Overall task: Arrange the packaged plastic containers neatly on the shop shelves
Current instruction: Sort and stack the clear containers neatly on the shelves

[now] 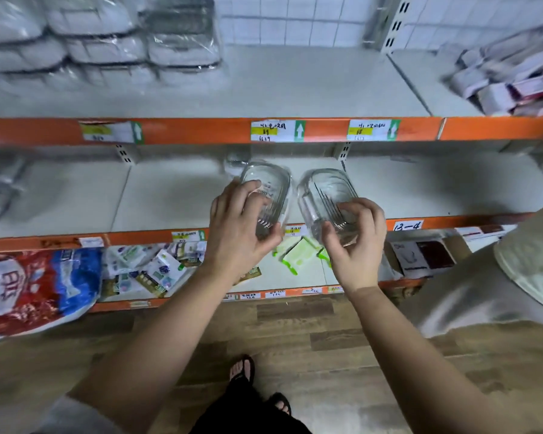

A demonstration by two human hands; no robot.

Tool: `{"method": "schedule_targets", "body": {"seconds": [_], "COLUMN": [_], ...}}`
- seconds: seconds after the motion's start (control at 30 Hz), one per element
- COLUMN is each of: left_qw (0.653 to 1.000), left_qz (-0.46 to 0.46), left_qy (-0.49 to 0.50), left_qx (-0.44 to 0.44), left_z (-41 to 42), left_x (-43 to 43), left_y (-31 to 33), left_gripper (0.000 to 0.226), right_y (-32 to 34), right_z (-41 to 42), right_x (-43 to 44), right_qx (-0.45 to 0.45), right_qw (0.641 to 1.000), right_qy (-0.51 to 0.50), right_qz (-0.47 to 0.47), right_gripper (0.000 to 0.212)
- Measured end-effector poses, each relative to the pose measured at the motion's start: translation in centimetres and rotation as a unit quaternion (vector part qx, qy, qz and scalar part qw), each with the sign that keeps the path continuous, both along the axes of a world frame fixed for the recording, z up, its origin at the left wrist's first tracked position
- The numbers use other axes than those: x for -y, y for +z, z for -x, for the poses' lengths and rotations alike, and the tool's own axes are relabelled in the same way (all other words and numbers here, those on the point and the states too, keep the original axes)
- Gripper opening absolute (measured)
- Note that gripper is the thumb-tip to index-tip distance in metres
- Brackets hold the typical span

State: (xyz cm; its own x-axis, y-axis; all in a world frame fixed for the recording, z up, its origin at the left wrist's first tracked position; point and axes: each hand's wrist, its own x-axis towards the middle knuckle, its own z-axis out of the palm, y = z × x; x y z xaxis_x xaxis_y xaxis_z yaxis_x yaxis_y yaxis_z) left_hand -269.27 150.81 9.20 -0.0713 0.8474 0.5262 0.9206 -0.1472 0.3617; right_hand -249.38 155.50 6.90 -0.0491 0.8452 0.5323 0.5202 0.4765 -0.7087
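The left grip (242,227) curls its fingers and thumb round a clear wrapped container (265,189); the right grip (355,242) pinches a second clear container (326,192) by its near end. The two sit side by side and just apart, over the front of the middle shelf (170,195) – whether they rest on it I cannot tell. On the upper shelf, at left, packaged containers (107,42) lie stacked in rows. Small packets (157,267) crowd the bottom shelf.

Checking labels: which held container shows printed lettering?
The left container, held by the left hand: dark lettering shows on it. The right container, in the right hand, shows only ribbed lines.
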Motion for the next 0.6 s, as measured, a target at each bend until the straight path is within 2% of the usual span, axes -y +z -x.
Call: {"method": "schedule_targets", "body": {"seconds": [0.23, 0.5, 0.6], "left_qw": [0.999, 0.995, 0.991], "left_qz": [-0.037, 0.066, 0.104], "left_qy": [0.028, 0.076, 0.079], "left_qx": [0.024, 0.018, 0.004], "left_z": [4.1, 11.1, 13.0], "left_x": [-1.0, -5.1, -6.8], "left_y": [6.2, 9.3, 9.8], "left_gripper": [0.044, 0.068, 0.065], "right_y": [6.2, 9.3, 10.4], "right_z": [2.3, 6.9, 8.8], "right_x": [-3.0, -9.1, -11.2], "right_qx": [-0.003, 0.070, 0.105], "right_qw": [0.996, 0.992, 0.989], "right_qy": [0.058, 0.097, 0.103], "right_qz": [-0.065, -0.047, -0.020], "right_gripper": [0.032, 0.030, 0.031]}}
